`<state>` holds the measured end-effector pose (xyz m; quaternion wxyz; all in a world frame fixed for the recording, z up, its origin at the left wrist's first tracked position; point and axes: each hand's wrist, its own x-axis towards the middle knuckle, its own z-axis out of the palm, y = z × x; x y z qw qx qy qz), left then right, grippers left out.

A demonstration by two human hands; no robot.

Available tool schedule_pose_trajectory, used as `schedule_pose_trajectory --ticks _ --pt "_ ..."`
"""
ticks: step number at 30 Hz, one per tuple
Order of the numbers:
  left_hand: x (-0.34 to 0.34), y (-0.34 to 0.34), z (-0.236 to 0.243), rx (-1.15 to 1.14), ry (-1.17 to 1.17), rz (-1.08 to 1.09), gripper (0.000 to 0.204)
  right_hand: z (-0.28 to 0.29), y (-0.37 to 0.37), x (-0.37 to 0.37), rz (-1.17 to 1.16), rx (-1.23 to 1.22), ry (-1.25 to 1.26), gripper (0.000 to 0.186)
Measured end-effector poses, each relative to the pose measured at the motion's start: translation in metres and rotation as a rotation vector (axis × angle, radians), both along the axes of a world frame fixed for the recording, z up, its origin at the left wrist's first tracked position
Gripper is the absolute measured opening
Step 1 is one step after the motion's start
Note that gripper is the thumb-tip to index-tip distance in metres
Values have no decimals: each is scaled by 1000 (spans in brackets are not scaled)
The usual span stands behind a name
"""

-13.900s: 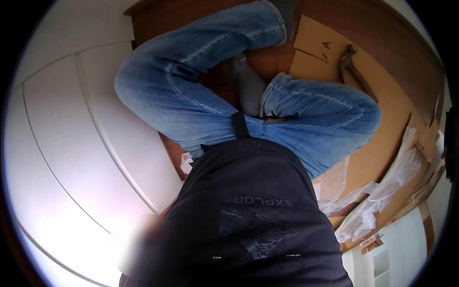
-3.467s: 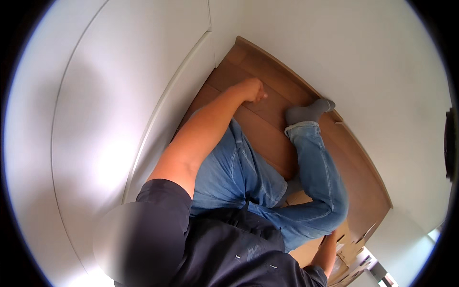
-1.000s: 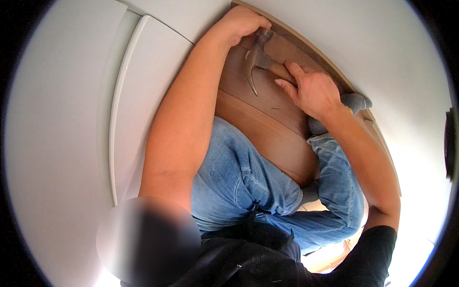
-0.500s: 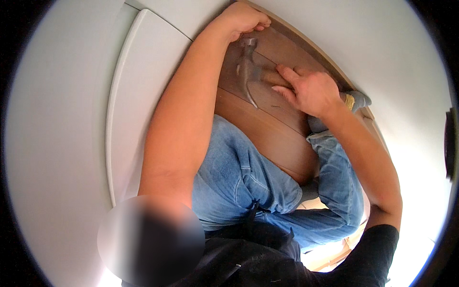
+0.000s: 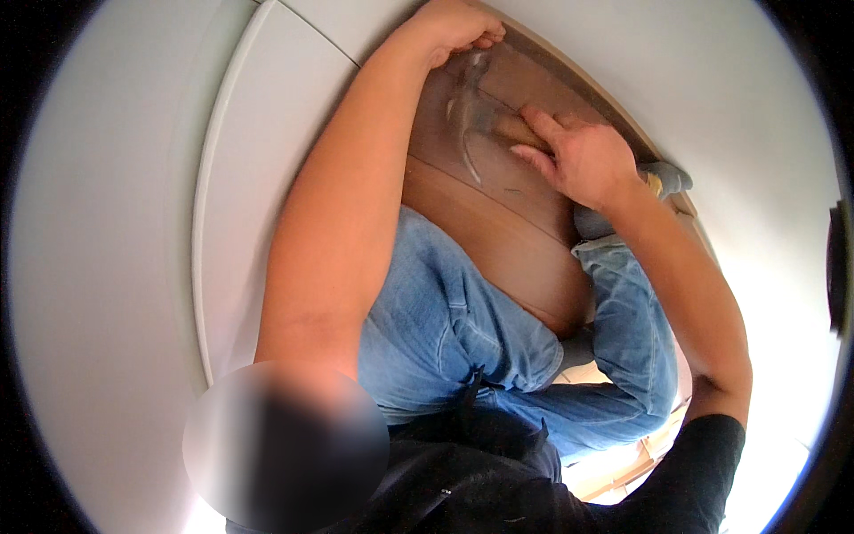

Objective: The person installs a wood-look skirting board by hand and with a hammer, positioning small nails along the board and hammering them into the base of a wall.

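The steel claw hammer with wooden handle [image 5: 480,120] lies over the brown wooden board [image 5: 507,240]; top-heavy and rigid, it is best gripped low on the handle. The right hand [image 5: 578,160] wraps the handle; the left hand [image 5: 458,27], fisted, pinches something unseen at the board's far edge. Half a second ago the hammer head sat lower.
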<state>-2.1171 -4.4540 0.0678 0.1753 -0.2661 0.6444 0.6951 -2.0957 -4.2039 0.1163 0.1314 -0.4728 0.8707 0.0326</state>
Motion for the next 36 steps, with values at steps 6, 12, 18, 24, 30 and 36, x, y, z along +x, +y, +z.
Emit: schedule_pose_trajectory --ticks 6,12,18,24,30,36 --pt "0 7 6 -112 -45 -13 15 4 -4 -8 -114 149 -65 52" --pt "0 2 2 -87 0 -12 16 9 -4 -7 118 64 -40 52" --pt "-2 4 7 -117 -27 -59 19 2 4 -10 58 56 -28 54" --pt "-2 -9 -32 -101 -55 -96 27 25 2 19 -103 130 -113 57" --pt "10 16 -8 -948 581 -489 34 56 91 74 -545 -525 -708 65" --pt "17 3 -24 -369 267 -106 50 134 33 33 -430 -1322 -798 16"
